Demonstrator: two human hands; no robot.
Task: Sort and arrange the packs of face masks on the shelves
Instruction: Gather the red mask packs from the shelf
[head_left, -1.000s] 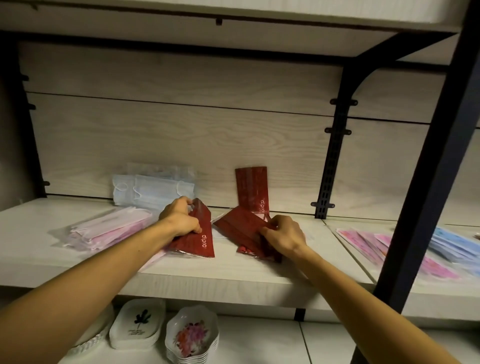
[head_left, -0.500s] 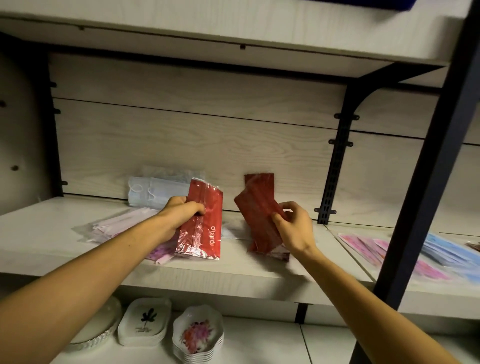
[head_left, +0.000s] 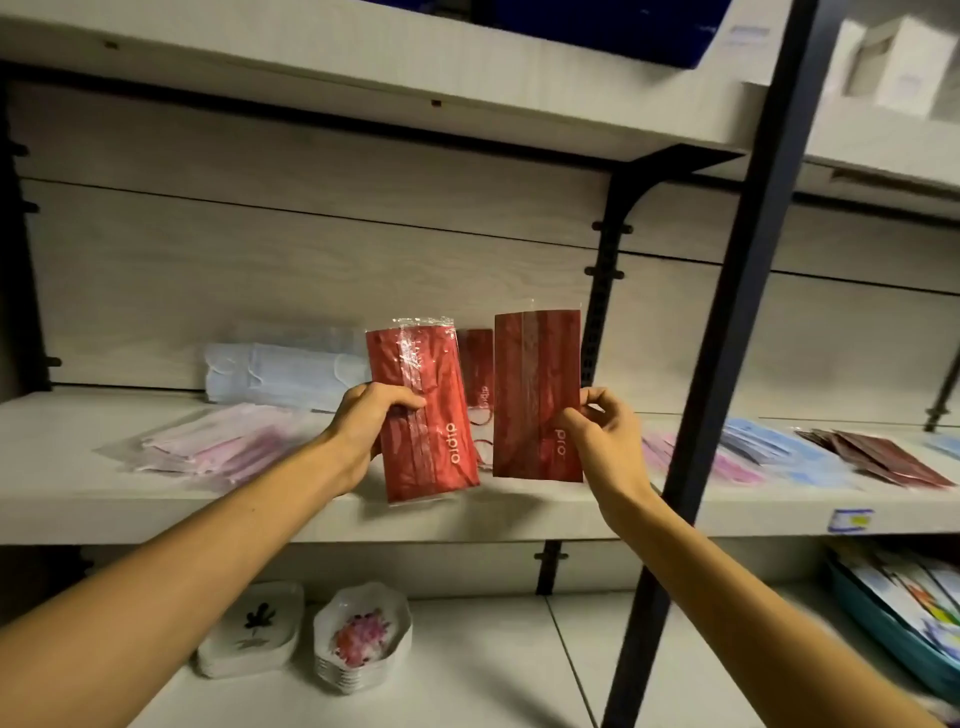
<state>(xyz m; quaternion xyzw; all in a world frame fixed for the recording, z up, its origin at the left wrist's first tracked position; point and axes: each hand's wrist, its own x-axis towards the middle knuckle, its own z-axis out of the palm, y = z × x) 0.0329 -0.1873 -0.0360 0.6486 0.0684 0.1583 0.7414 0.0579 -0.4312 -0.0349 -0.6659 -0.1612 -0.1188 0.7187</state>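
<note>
A: Where is the middle shelf (head_left: 291, 512) bare?

B: Along its front edge, and left of the pink packs (head_left: 218, 447).

A: What blocks it?

B: Pale blue packs (head_left: 280, 376) against the back wall; the black post (head_left: 727, 332) crosses to the right.

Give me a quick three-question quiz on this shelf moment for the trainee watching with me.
1. True or false: the left hand and the right hand each hold a red mask pack upright above the shelf.
2. Which packs lie flat at the left of this shelf? A) pink packs B) green packs C) black packs
3. Fill in: a third red pack stands against the back ____ between the two held ones.

Key
1. True: left red pack, right red pack.
2. A: the pink packs.
3. panel.
</note>
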